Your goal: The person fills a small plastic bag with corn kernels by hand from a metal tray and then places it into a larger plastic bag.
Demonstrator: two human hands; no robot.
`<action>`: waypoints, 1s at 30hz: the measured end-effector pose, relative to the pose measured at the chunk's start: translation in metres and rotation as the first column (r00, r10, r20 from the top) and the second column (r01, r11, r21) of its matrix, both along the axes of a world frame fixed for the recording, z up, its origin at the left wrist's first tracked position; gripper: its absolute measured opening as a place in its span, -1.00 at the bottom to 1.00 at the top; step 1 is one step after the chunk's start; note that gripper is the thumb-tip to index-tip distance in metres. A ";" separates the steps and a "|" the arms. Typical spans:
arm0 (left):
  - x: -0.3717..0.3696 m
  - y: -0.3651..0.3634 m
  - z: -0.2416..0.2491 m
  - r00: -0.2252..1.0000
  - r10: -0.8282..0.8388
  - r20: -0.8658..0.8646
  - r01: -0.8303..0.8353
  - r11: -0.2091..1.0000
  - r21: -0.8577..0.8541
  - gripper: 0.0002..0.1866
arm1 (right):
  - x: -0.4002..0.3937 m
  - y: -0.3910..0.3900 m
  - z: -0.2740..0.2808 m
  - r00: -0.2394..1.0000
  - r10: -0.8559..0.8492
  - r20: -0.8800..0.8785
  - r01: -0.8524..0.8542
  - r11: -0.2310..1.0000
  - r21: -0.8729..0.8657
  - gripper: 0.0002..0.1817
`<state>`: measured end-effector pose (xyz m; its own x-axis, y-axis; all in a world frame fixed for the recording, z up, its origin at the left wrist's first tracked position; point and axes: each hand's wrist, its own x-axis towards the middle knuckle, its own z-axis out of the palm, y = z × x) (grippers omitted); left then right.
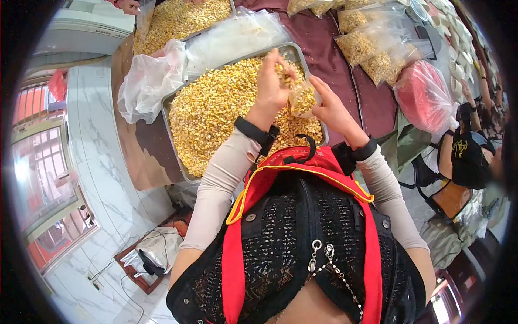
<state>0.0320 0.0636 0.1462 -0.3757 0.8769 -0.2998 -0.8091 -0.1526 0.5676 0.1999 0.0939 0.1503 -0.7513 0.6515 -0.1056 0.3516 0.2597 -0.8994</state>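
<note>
A metal tray (174,144) in front of me is heaped with small yellow pieces (216,102) that look like dried corn. My left hand (271,86) is above the right part of the heap, its fingers curled around some of these pieces. To its right, a small clear plastic bag (303,101) with yellow pieces in it is gripped at its side by my right hand (333,109). The left fingers are close to the top of the bag. My right thumb and fingers are on the bag's right side.
Filled clear bags (372,54) lie on the dark red tablecloth (329,54) at the upper right. A second heaped tray (189,19) and crumpled plastic sheets (154,75) are beyond mine. Near a pink bag (423,97) on the right, another person (472,156) is seated.
</note>
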 end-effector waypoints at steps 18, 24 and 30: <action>-0.021 -0.066 -0.153 -0.671 -0.377 -0.639 -0.019 0.870 -0.493 -0.72 | 0.011 0.012 -0.020 1.000 0.004 0.019 -0.005 0.996 0.087 -0.23; -0.041 -0.083 -0.143 -0.793 -0.147 -0.592 0.106 0.923 -0.370 -0.83 | 0.009 0.012 -0.017 1.000 -0.024 0.010 0.024 1.000 -0.018 -0.24; -0.056 -0.062 -0.147 -0.405 -0.484 -0.776 0.004 0.848 -0.530 -0.87 | 0.006 0.013 -0.009 0.999 -0.010 -0.042 0.011 1.000 0.018 -0.24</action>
